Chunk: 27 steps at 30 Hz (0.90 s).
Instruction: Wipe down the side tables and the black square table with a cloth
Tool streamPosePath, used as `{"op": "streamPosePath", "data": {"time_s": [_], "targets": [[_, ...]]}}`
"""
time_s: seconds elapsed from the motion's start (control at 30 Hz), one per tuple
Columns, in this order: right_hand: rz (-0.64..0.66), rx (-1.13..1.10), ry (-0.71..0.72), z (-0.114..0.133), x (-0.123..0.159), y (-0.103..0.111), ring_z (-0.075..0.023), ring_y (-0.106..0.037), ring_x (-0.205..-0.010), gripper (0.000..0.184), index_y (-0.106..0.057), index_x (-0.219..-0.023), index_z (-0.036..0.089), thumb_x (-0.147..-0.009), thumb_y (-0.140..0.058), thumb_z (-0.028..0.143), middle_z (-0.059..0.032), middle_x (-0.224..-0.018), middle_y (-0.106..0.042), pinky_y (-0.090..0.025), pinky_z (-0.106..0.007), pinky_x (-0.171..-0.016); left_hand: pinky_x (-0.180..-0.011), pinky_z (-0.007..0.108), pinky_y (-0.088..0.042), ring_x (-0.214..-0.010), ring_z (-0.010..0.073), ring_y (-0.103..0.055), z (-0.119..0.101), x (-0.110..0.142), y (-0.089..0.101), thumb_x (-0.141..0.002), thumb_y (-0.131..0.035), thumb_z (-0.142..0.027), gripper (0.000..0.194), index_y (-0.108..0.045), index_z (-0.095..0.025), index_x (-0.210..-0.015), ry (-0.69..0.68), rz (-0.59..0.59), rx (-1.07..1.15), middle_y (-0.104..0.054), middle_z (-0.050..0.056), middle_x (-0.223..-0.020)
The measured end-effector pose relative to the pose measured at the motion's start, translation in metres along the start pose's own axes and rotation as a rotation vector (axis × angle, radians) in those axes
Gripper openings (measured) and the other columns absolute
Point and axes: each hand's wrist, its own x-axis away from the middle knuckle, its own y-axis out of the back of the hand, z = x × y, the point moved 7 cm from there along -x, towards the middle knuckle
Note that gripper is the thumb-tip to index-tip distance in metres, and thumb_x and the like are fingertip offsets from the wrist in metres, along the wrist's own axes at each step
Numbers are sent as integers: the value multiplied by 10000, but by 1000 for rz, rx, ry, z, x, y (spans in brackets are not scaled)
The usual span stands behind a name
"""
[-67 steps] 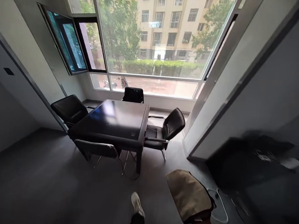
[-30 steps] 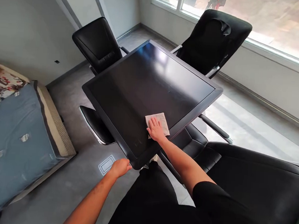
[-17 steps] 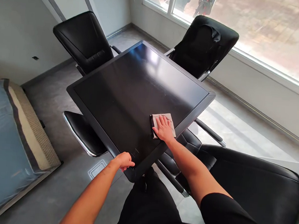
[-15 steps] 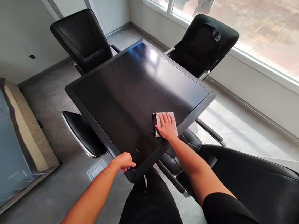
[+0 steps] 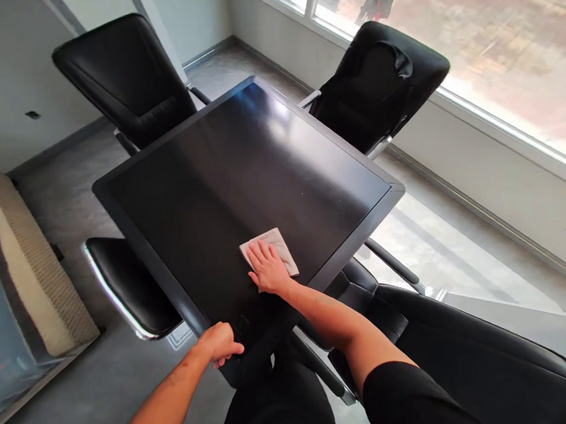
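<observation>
Grey cloth (image 5: pixel 274 242) lying flat under my right hand (image 5: pixel 268 268), fingers spread wide on it, on the black counter (image 5: pixel 238 163). Just below those fingers, my left hand (image 5: pixel 218 344) has its fingers curled tight round the counter's edge.

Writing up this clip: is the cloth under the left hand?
No, the cloth lies under the right hand; the left hand grips the table's edge.

**Black outfit and bare hands, right here at the table!**
There's a plain black short sleeve (image 5: pixel 390 400) on the right arm, black trousers (image 5: pixel 273 411) below, the left hand (image 5: pixel 218 343) and right hand (image 5: pixel 267 269) bare, and a small dark mark on the right forearm (image 5: pixel 325 302).
</observation>
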Motion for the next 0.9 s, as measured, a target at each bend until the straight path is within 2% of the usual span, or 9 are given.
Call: {"op": "streamPosePath", "data": {"time_s": [0.13,0.33,0.4,0.47,0.53,0.6,0.7,0.83,0.9], "targets": [[50,-21,54,-83,-26,48,-374,-342,-1783,764,-483,-1802,168,-1069,-608,342,-142,-1909,-418,-245,-608,-1469,-557,296,-539,-523,218,-722,0,-3,0,-886,-707,-475,415,-635,-243,-550,40,18,-14,-701,43,-544],[-266,85,-640,-357,4,174,-448,-338,-1754,720,-478,-1772,71,-1084,-503,284,-249,-1891,-404,-292,-734,-1404,-596,300,-564,-519,214,-719,-3,-6,1,-878,-729,-490,436,-632,-244,-532,105,46,-24,-677,32,-517],[-340,113,-815,-416,23,194,-460,-286,-1771,724,-412,-1803,68,-1128,-475,322,-271,-1910,-344,-264,-778,-1390,-625,307,-579,-524,216,-721,-4,-6,2,-872,-743,-471,432,-633,-243,-521,127,52,-23,-667,30,-508],[-367,116,-934,-438,28,200,-457,-236,-1785,712,-358,-1819,40,-1169,-428,323,-312,-1915,-292,-231,-798,-1382,-660,316,-593,-533,218,-726,-7,-6,5,-875,-750,-462,426,-643,-244,-524,137,44,-31,-667,27,-510],[-370,109,-977,-421,13,198,-464,-217,-1788,695,-347,-1815,8,-1186,-394,299,-334,-1909,-285,-221,-808,-1378,-677,326,-600,-535,220,-725,-10,-4,8,-883,-749,-464,431,-642,-246,-527,134,37,-30,-671,27,-517],[-328,109,-874,-362,-23,189,-494,-234,-1782,682,-381,-1796,-8,-1172,-399,265,-321,-1904,-317,-243,-817,-1377,-675,328,-599,-538,222,-725,-12,-2,9,-889,-746,-471,440,-634,-247,-527,131,42,-23,-674,28,-525],[-106,78,-466,-206,-86,155,-500,-284,-1776,694,-432,-1769,-25,-1123,-428,230,-271,-1897,-373,-282,-794,-1394,-657,318,-585,-550,221,-732,-13,0,10,-878,-740,-456,423,-631,-247,-527,148,48,-17,-683,30,-532],[29,2,-152,9,-106,97,-281,-448,-1726,693,-637,-1671,429,-989,-521,403,170,-1713,-651,-383,-572,-1403,-620,321,-568,-527,218,-706,-11,-1,7,-845,-755,-433,407,-626,-249,-506,169,31,1,-673,28,-521],[86,-17,-195,70,-95,60,-334,-603,-1603,700,-867,-1339,330,-922,-311,414,85,-1360,-887,-462,-647,-1300,-585,325,-552,-513,223,-694,-8,-4,3,-831,-776,-441,420,-624,-246,-492,185,25,14,-671,35,-521]]}}
